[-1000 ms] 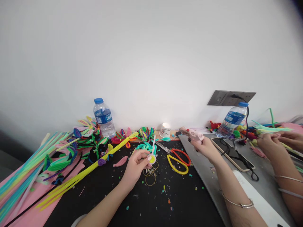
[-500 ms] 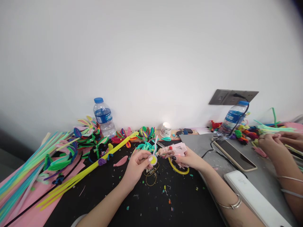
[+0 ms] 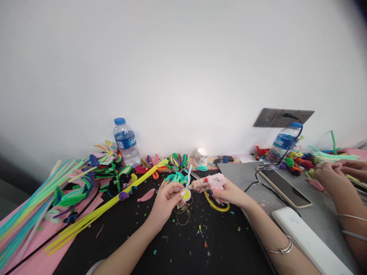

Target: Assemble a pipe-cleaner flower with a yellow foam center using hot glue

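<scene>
My left hand (image 3: 166,200) is closed on a small round pink-and-yellow piece (image 3: 186,194) with a white pipe cleaner stem (image 3: 188,173) rising from it. My right hand (image 3: 229,194) grips a pink glue gun (image 3: 210,183), nozzle pointing left at the round piece, almost touching it. Both are just above the black mat (image 3: 160,244). Yellow-handled scissors (image 3: 218,206) lie partly hidden under my right hand. Thin wire rings (image 3: 182,215) lie below the round piece.
Bundles of coloured pipe cleaners (image 3: 43,206) and finished flowers (image 3: 176,161) fill the left and back. Two water bottles (image 3: 125,142) (image 3: 282,147), a small cup (image 3: 200,157), a phone (image 3: 283,187) and a white power bank (image 3: 308,240) are around. Another person's hands (image 3: 329,173) work at far right.
My right hand brought the glue gun from the grey surface on the right over to the round piece in my left hand, then held nearly still. The left hand barely moved.
</scene>
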Action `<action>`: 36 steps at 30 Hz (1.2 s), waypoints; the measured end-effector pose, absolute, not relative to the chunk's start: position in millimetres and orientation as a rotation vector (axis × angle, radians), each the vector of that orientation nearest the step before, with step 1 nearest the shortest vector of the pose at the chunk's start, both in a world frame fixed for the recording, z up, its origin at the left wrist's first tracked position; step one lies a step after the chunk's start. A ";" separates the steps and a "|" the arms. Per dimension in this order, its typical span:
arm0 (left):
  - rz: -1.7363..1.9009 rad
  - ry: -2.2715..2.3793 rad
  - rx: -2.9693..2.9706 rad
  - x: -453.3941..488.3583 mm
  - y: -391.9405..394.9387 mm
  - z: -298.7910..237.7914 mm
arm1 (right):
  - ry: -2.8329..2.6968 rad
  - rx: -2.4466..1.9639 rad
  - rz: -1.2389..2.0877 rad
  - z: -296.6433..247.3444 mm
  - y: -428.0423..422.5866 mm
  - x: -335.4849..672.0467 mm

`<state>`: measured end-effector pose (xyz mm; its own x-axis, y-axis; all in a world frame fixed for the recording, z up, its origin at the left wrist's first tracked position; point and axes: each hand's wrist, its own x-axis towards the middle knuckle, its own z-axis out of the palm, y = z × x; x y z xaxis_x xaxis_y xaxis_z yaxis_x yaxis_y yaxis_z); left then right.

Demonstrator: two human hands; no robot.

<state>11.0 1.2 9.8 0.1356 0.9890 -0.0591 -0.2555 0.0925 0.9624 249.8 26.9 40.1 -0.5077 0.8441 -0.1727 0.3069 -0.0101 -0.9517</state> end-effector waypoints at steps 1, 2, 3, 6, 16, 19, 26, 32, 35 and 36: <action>1.176 0.962 1.017 11.0 1.3 9.6 | -1.801 -1.189 1.553 39.8 26.8 250.1; 1.177 0.965 1.018 11.0 1.4 9.3 | -1.788 -1.191 1.569 39.6 26.7 250.5; 1.177 0.966 1.019 11.0 1.5 8.9 | -1.774 -1.192 1.583 39.5 26.6 250.8; 1.181 0.957 1.026 10.8 1.8 7.6 | -1.754 -1.203 1.600 40.1 26.1 251.7; 1.191 0.953 1.007 9.2 2.2 8.0 | -1.732 -1.220 1.615 39.3 26.6 254.6; 1.192 0.960 0.993 9.0 2.4 7.7 | -1.740 -1.194 1.643 42.4 25.6 253.9; 1.197 0.971 0.962 8.4 1.8 7.9 | -1.775 -1.177 1.657 40.0 26.6 257.8; 1.192 0.963 0.964 8.4 2.1 7.1 | -1.797 -1.171 1.635 40.4 27.3 261.0; 1.187 0.951 0.971 9.3 1.5 7.4 | -1.800 -1.195 1.615 42.6 26.2 259.8; 1.182 0.946 0.972 9.7 1.1 7.7 | -1.793 -1.202 1.610 42.6 26.0 259.4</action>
